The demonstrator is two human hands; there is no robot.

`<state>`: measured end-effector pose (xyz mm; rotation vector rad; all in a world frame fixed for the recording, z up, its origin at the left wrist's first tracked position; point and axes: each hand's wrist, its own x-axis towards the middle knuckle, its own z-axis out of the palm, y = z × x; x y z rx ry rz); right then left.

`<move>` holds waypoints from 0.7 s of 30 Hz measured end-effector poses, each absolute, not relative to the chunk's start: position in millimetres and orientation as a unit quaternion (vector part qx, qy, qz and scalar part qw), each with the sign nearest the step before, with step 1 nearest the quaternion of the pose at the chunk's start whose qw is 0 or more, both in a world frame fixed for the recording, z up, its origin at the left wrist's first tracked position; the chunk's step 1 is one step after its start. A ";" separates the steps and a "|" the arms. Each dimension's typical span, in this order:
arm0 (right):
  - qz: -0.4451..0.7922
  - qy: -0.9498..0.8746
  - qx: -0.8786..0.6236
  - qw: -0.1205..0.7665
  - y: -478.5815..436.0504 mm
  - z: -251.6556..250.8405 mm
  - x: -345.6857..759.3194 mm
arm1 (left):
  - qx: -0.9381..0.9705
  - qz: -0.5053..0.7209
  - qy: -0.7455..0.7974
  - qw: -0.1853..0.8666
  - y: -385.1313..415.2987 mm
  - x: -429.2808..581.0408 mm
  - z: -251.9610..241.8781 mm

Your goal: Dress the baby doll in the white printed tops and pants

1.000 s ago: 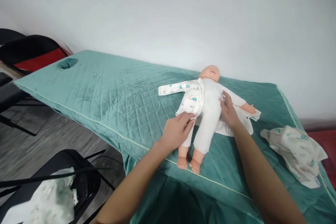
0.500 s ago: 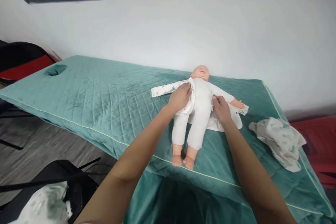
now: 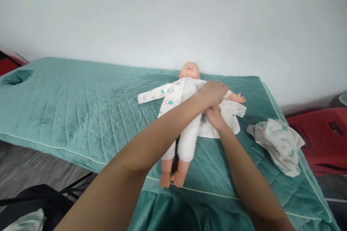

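**Left hand (image 3: 216, 92) stretched across doll (image 3: 189, 89)**

The doll is laid face-up on the green-covered bed (image 3: 103, 104), half covered by a patterned jacket (image 3: 170, 101). The left hand is held palm-down, overlapping the right hand (image 3: 214, 116) by the doll's side; whether anything is gripped by the fingers cannot be told.
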<state>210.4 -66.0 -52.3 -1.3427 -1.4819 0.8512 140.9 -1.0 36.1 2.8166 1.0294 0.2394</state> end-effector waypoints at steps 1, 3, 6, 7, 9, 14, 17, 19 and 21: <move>0.359 -0.606 -0.544 0.456 -66.6 -51.6 210.0 | 0.937 0.058 0.338 0.059 2.2 151.5 34.1; 0.381 -0.608 -0.532 0.450 -67.1 -50.9 209.3 | 0.939 0.027 0.339 0.060 10.1 167.1 31.6; 0.405 -0.608 -0.499 0.466 -68.1 -48.7 208.6 | 0.946 -0.016 0.321 0.045 22.6 175.5 33.6; 0.412 -0.611 -0.486 0.469 -68.9 -46.9 208.8 | 0.949 -0.032 0.313 0.030 26.4 174.9 35.2; 0.423 -0.623 -0.468 0.464 -71.5 -41.6 211.0 | 0.951 -0.057 0.304 0.001 33.3 170.3 37.8; 0.403 -0.663 -0.462 0.429 -78.9 -33.0 231.0 | 0.953 -0.020 0.302 -0.010 46.9 153.4 34.7; 0.311 -0.659 -0.522 0.443 -73.9 -41.8 251.3 | 0.952 0.025 0.304 -0.003 48.6 147.0 32.4; 0.210 -0.620 -0.609 0.448 -65.5 -50.4 264.9 | 0.952 0.043 0.303 -0.003 46.3 144.9 32.0; 0.130 -0.575 -0.693 0.415 -55.8 -56.7 275.5 | 0.951 0.044 0.305 -0.008 42.7 144.2 31.3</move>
